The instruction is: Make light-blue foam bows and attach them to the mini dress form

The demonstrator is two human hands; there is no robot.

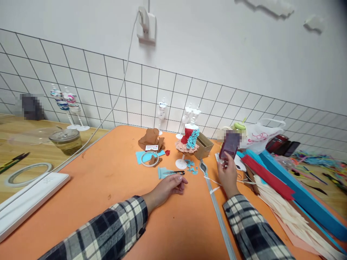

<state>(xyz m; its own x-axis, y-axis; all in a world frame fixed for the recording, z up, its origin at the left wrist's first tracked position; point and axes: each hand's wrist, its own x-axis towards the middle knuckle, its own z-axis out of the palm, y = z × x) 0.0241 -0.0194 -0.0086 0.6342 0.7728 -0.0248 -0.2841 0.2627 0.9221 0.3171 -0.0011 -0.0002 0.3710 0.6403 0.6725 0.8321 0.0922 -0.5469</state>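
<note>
My left hand (176,183) rests on the orange mat, its fingers loosely curled with nothing visible in them. Just behind it lies a small black-handled tool (179,173) on pale blue paper (162,173). My right hand (227,175) is raised at the lower end of a dark phone (227,146), its fingers closed against it; part of the screen is blurred. Between and beyond the hands stands a small white dress form with a red bodice (185,137), blue ruffles (193,139) and a peach skirt (179,146). Blue paper scraps (192,168) lie by its base.
Brown crepe paper (149,139), a tape roll (142,163) and a cardboard box (205,147) sit at the back. Paper strips (292,213) and a blue roll (306,196) fill the right. A glass bowl (65,142) and a white power strip (32,202) are left.
</note>
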